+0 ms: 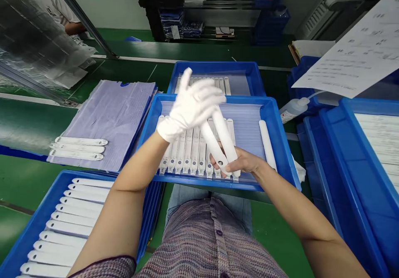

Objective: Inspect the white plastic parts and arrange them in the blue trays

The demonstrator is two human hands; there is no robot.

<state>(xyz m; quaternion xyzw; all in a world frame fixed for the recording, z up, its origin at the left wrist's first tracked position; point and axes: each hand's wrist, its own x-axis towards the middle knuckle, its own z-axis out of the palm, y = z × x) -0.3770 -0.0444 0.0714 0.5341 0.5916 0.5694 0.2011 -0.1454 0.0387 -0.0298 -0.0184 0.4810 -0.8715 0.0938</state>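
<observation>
My left hand (196,101), in a white glove, is raised over the middle blue tray (282,145) with its fingers spread, overlapping the upper ends of two white strips. My bare right hand (241,160) grips the lower ends of these two white strips (225,139), which fan slightly apart and have a small dark hole near the end. Beneath them, a row of flat white strips (187,151) with dark round spots lies in the tray on a lilac sheet. One rounded white strip (267,145) lies apart at the tray's right side.
Another blue tray (262,84) stands behind. At left, three white strips (79,148) rest on lilac sheets (109,111), above a tray of several strips (71,224). A bottle (294,109), hanging paper (352,53) and blue bins (352,145) are at right. A person's arm (75,28) shows at upper left.
</observation>
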